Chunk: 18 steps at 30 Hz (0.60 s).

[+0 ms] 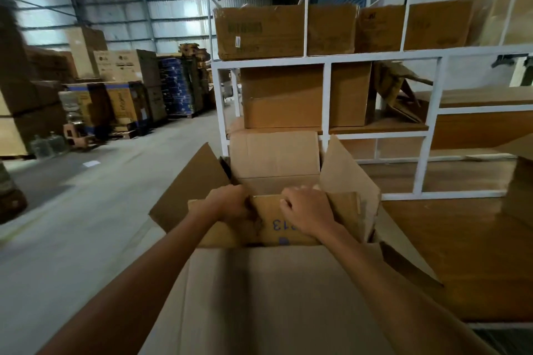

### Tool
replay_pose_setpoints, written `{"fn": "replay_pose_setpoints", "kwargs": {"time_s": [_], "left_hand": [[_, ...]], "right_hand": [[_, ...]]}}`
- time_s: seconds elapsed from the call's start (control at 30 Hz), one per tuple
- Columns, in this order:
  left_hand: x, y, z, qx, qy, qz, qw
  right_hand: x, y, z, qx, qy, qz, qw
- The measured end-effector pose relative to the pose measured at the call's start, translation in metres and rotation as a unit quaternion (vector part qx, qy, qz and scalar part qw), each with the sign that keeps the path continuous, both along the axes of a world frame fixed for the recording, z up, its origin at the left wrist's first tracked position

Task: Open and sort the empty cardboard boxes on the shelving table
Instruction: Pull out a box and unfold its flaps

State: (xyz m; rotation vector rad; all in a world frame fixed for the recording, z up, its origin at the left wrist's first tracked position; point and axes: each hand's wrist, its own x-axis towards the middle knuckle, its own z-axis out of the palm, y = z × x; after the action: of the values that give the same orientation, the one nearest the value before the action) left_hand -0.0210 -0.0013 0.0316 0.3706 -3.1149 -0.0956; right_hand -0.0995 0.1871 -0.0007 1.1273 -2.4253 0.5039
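In the head view the open cardboard box (274, 153) stands at the left edge of the shelving table (450, 239), in front of the left end of the white shelf frame (326, 59), with its left, right and far flaps already spread. The left hand (227, 204) and right hand (307, 212) each grip the far edge of the near flap (268, 222), fingers curled over it. The step looks like folding this last flap outward. It is best drawn back evenly along its crease with both hands level, so the board does not tear or drag the box off the table's left edge.
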Motion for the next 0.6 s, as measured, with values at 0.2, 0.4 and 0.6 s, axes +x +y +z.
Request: {"fn": "replay_pose_setpoints", "kwargs": {"time_s": [0.2,0.4,0.6], "left_hand": [[0.009,-0.007,-0.012,-0.05,0.07,-0.013,0.996],[0.008,0.011,0.009,0.11,0.088,-0.034,0.99],[0.007,0.043,-0.002,-0.029,0.171,-0.053,0.983]], "right_hand": [[0.004,-0.01,-0.034,-0.155,0.123,-0.023,0.98],[0.006,-0.004,-0.032,-0.176,0.129,-0.015,0.976],[0.025,0.008,-0.027,-0.163,0.109,-0.012,0.98]]}}
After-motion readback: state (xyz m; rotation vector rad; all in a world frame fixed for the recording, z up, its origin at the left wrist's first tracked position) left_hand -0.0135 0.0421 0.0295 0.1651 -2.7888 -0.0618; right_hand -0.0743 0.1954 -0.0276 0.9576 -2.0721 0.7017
